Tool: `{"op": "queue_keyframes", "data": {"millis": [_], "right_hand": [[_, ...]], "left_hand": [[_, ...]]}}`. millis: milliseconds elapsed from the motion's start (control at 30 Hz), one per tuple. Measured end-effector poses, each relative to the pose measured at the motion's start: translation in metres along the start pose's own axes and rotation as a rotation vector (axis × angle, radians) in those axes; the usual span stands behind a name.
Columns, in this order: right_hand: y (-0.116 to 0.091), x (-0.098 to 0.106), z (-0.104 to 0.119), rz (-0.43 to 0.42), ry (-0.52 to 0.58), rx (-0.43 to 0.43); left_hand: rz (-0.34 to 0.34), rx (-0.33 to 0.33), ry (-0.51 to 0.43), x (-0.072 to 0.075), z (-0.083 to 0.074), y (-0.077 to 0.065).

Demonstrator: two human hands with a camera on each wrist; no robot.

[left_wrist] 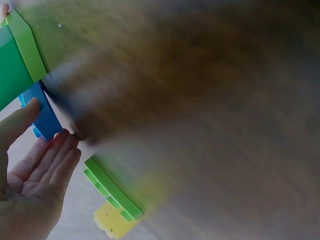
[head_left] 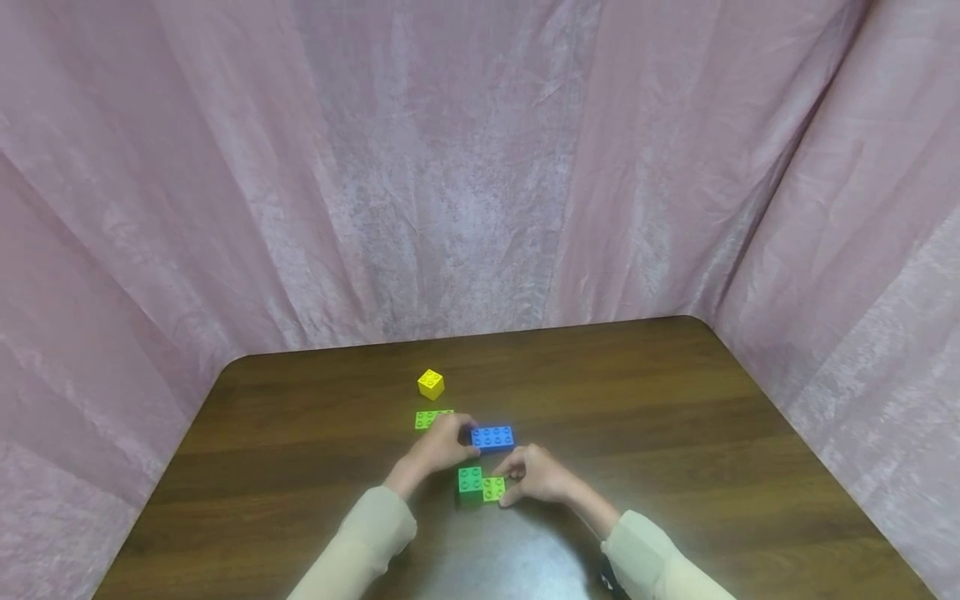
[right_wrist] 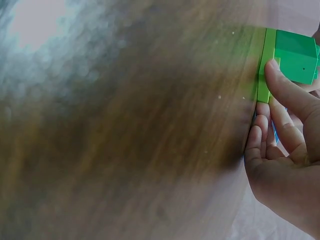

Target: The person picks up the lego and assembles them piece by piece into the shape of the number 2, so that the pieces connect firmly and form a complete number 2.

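Bricks are all plain solid colours: the blue brick (head_left: 492, 439) is a strong mid-blue, the green block (head_left: 470, 483) a cooler, deeper green, and the lime plate (head_left: 493, 489) way more yellowish. The second lime piece (head_left: 424, 420) pretty much matches. Yellow cube's (head_left: 431, 384) super bright. Desk's (head_left: 675, 433) dark brown with streaky wood grain, curtain's (head_left: 465, 167) dusty pink with silvery mottling, sleeves (head_left: 367, 533) pale cream.

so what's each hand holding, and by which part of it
Left hand: the blue brick, by its left end. Right hand: the lime brick under the green one, by its right end.
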State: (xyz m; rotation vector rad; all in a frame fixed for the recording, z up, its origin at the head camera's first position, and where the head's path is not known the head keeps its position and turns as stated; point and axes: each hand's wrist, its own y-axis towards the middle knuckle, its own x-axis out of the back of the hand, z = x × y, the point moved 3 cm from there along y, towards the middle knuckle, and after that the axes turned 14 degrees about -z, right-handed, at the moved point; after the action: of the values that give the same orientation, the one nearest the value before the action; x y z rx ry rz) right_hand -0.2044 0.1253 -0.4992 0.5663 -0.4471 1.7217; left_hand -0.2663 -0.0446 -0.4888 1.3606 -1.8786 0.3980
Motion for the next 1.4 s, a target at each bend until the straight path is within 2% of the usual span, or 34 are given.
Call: {"op": "queue_keyframes", "data": {"millis": [100,333,567,833,1067,1233,1400], "right_hand": [[0.0,0.0,0.0,0.0,-0.001,0.002],[0.002,0.0,0.0,-0.002,-0.002,0.001],[-0.001,-0.002,0.001,-0.001,0.001,0.0],[-0.002,-0.002,-0.001,0.006,-0.006,0.019],[-0.001,0.0,0.001,0.005,0.014,0.012],[-0.001,0.0,0.0,0.008,0.014,0.011],[-0.001,0.004,0.0,0.003,0.018,0.046]], "left_hand": [[-0.003,-0.005,-0.013,0.002,0.0,-0.002],[-0.006,0.046,-0.037,0.01,-0.002,-0.005],[-0.071,0.095,-0.146,0.021,0.003,-0.011],[-0.109,0.14,-0.228,0.032,-0.001,-0.017],[-0.157,0.101,-0.24,0.038,-0.011,-0.014],[-0.149,0.083,-0.243,0.042,-0.021,-0.017],[-0.156,0.075,-0.237,0.049,-0.029,-0.019]]}}
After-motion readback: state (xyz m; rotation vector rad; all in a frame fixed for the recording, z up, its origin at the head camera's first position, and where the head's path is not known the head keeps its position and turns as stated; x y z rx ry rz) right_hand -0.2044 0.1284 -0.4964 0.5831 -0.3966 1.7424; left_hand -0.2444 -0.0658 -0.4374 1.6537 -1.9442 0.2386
